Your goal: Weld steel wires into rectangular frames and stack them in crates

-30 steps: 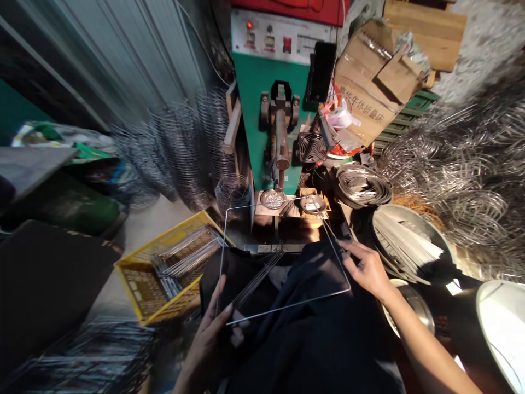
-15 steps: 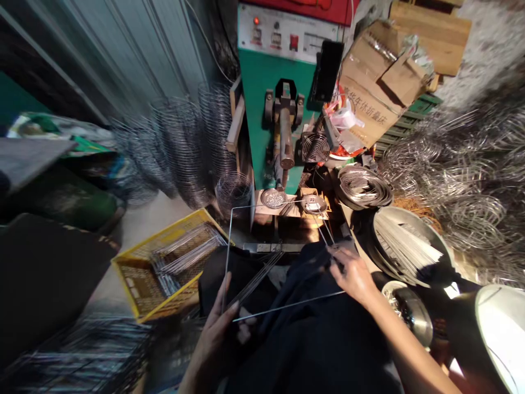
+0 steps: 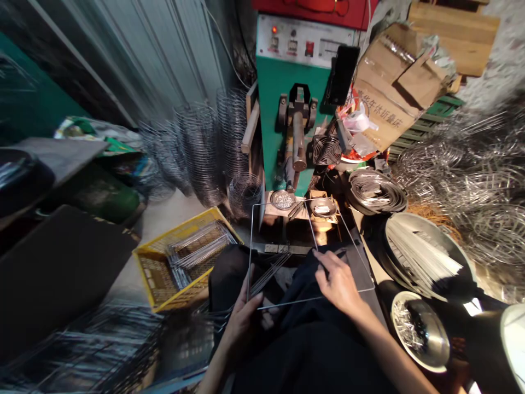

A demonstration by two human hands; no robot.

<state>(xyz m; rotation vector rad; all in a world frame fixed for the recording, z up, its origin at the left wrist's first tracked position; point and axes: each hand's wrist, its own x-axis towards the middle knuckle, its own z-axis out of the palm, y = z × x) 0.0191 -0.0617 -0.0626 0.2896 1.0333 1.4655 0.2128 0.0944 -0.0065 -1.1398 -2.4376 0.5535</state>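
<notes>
A thin wire bent into a rectangular frame (image 3: 251, 241) spans the space above my lap, between both hands. My left hand (image 3: 244, 314) is closed around its left side, thumb on top near the lower corner. My right hand (image 3: 338, 282) is at the frame's right part, its fingers closed at a wire length that slants down from the top. The frame's lower bar passes behind the right hand to a corner beyond the wrist. Several straight wires (image 3: 273, 272) run from beside the left fingers over my lap; whether that hand grips them is hidden.
Ahead stands a green machine (image 3: 273, 115) with a projecting metal arm (image 3: 298, 142). To the left are a yellow crate (image 3: 153, 290) of bent wires and stacked wire coils (image 3: 200, 153). On the right sit a basin (image 3: 459, 246) of straight rods and a metal bowl (image 3: 438, 339) of small parts.
My right hand has moved left and down with a wire length in its fingers. That length now stands apart from the frame's right side. The camera view has shifted slightly left.
</notes>
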